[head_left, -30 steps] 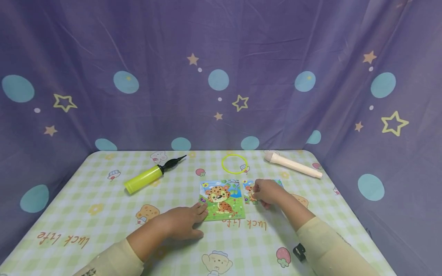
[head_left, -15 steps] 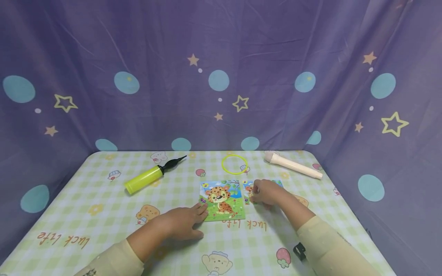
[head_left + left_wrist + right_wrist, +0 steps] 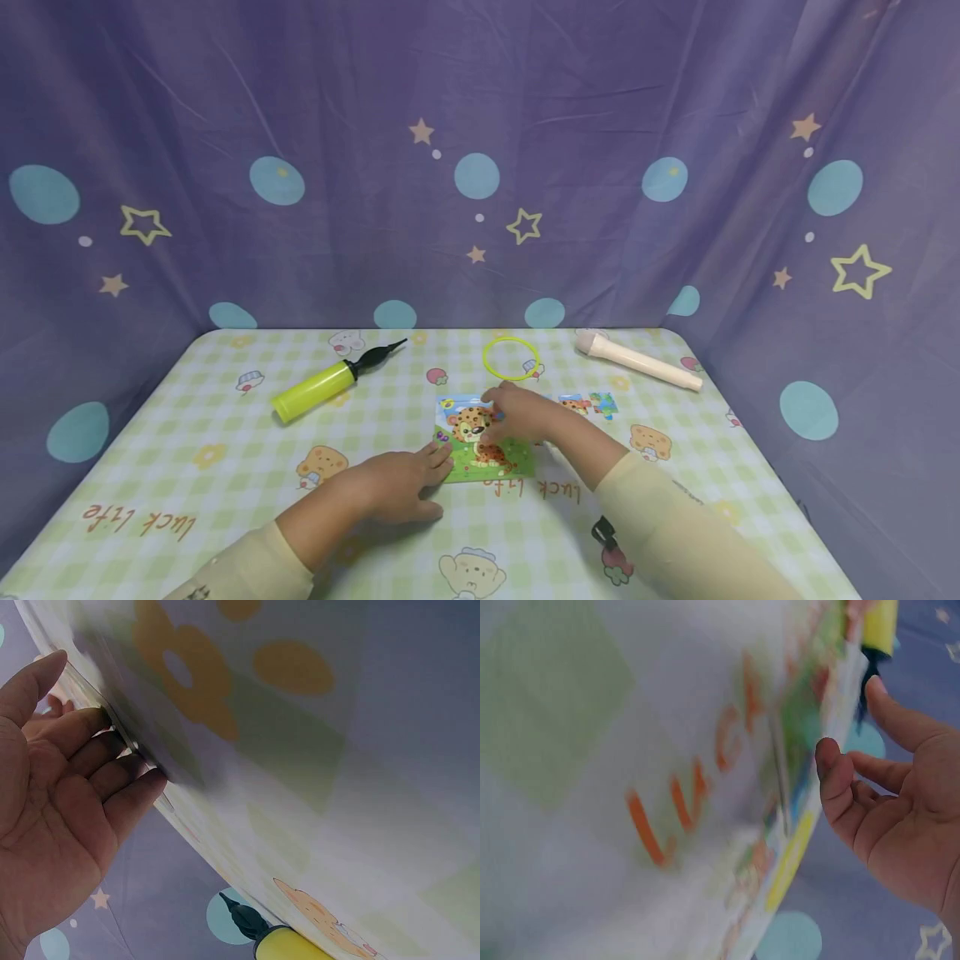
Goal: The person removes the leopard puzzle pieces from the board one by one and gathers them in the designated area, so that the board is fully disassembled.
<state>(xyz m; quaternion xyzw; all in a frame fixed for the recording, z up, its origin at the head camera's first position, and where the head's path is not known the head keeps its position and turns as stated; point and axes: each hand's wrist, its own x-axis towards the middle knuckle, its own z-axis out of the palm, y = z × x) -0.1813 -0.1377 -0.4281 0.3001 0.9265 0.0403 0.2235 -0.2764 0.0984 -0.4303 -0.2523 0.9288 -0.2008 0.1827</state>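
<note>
A square puzzle board with a cartoon leopard (image 3: pixel 491 457) lies in the middle of the table in the head view. My left hand (image 3: pixel 397 485) rests at its lower left edge, fingers fairly straight with the tips on the board. Over the board's upper right part is my right hand (image 3: pixel 521 414), which hides that corner. In the right wrist view, thumb and fingers of the right hand (image 3: pixel 911 795) stand apart, with nothing seen between them. Right of the board lie puzzle pieces (image 3: pixel 603 403) in blue, green and leopard print, partly covered by the right wrist.
A yellow-green hand pump (image 3: pixel 315 390) with a black nozzle lies at the left. Behind the board is a thin yellow ring (image 3: pixel 484 360), and a pale microphone-like stick (image 3: pixel 641 360) lies at the back right. A purple curtain (image 3: pixel 337 233) encloses the checked table.
My right hand has moved left from the puzzle pieces to over the leopard board, uncovering pieces at the right. The left hand has stayed in place.
</note>
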